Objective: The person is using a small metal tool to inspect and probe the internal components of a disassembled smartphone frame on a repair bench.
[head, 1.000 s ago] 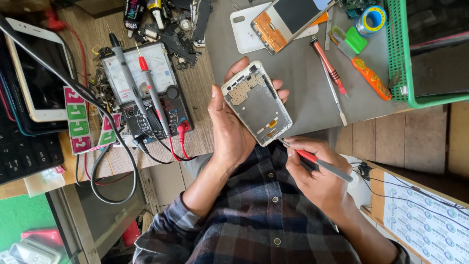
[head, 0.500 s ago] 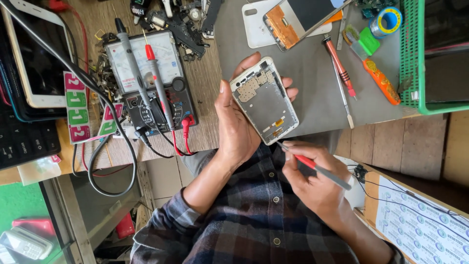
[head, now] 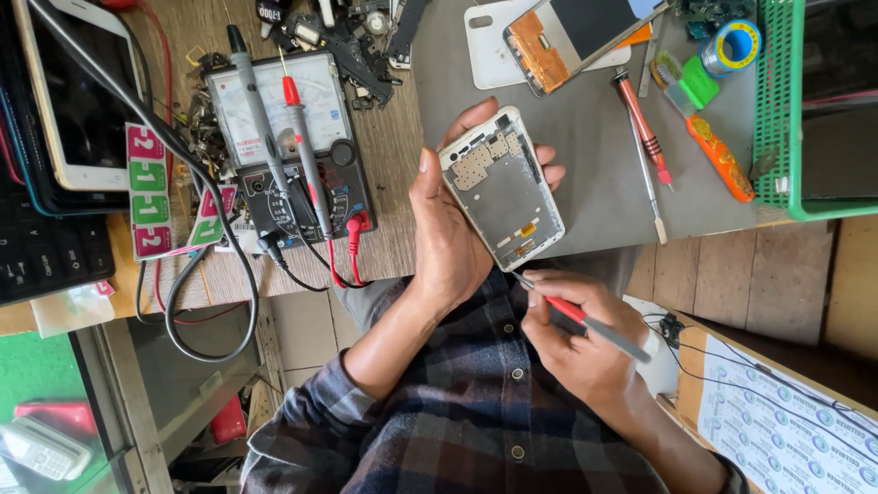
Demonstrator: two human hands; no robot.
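**Slip hazards around an opened phone held in mid-air**

Opened phone [head: 502, 187] cradled back-up in the left hand [head: 448, 229], thumb along one long edge, fingertips curled over the other, held above the near edge of the grey table [head: 594, 174] rather than resting on it. Right hand [head: 581, 343] pinched around a red-handled screwdriver [head: 585, 320], tip touching the phone's lower corner, close to the small yellow part on the board.

Likely trouble, judged from this pose:

- Tip skating off the corner and scoring the board or the yellow part, because nothing braces the phone but a palm.
- Tip jabbing the left palm just beside the contact point (very close together here).
- Any loosened screw dropping past the table edge into the lap or onto the floor below, since the working corner hangs over the gap. Too small to tell whether a screw sits under the tip.
- Phone twisting out of the edge-only grip under extra pressure.

Clutter as a further risk: multimeter [head: 291, 146] with red and black probes [head: 306, 151] lying across it and leads trailing off the table near the left forearm, easy to snag. Loose display panel [head: 572, 37], second red screwdriver [head: 645, 128], orange tool [head: 722, 160] and green basket [head: 777, 110] crowded just beyond the phone, leaving little bare surface for setting it down.
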